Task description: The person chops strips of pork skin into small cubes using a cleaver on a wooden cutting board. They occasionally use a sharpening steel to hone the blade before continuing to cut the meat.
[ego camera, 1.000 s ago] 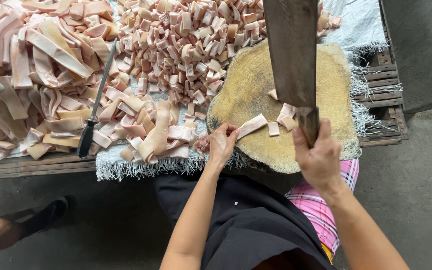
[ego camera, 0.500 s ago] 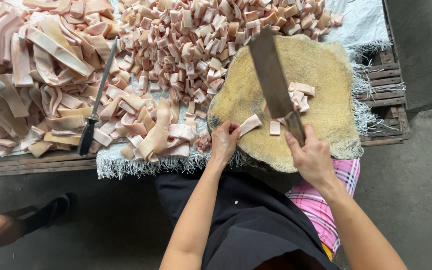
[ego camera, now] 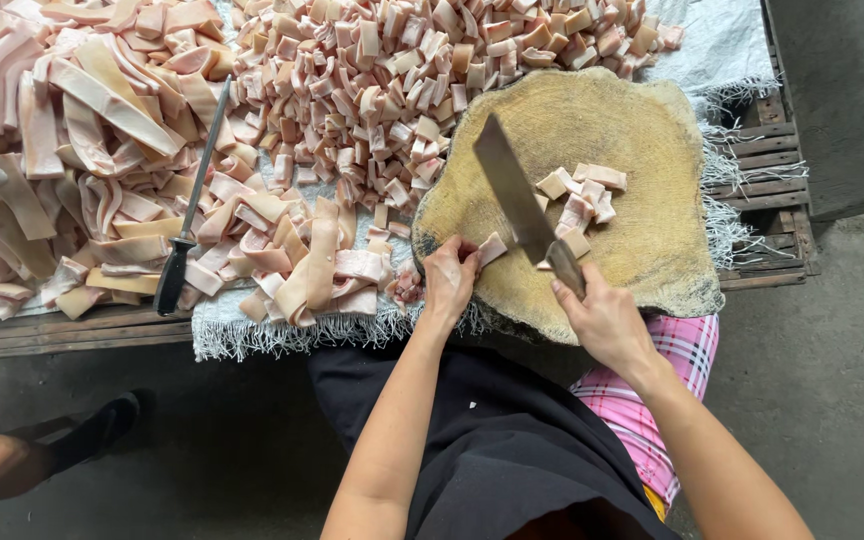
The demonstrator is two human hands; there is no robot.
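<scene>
Now the right hand (ego camera: 607, 320) grips a cleaver (ego camera: 517, 200), its blade down on the round chopping block (ego camera: 652, 260) beside cut pieces (ego camera: 582, 195) (pale pink). The left hand (ego camera: 449, 280) pinches a meat strip (ego camera: 492, 248) against the blade.

Honing steel (ego camera: 190, 205) among uncut strips (ego camera: 62, 130)

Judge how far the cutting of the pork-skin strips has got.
Done: a large heap of cut pieces. In hand: the left hand pins a strip end on the wooden block; the right hand holds the cleaver. Left: the pile of long strips.
</scene>
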